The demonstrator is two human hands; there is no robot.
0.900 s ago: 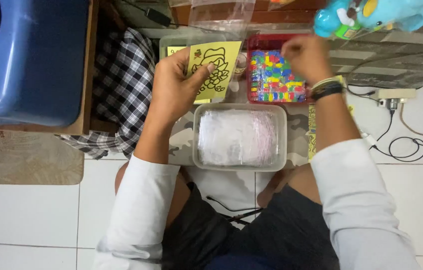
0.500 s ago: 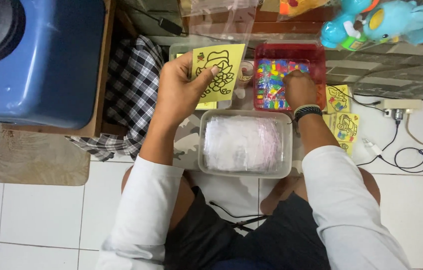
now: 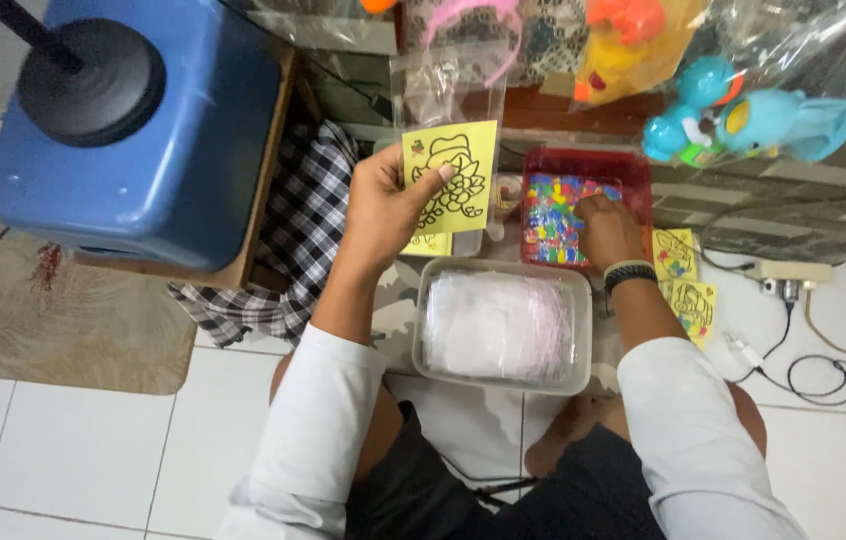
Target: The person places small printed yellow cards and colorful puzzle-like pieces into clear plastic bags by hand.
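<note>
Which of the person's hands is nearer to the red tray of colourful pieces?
Right. The right hand reaches into the red tray, over its colourful pieces. The left hand is off to the tray's left, holding up a yellow card.

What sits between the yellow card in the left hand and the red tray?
In the head view, a small round roll, apparently tape, lies between the yellow card held by the left hand and the red tray.
</note>
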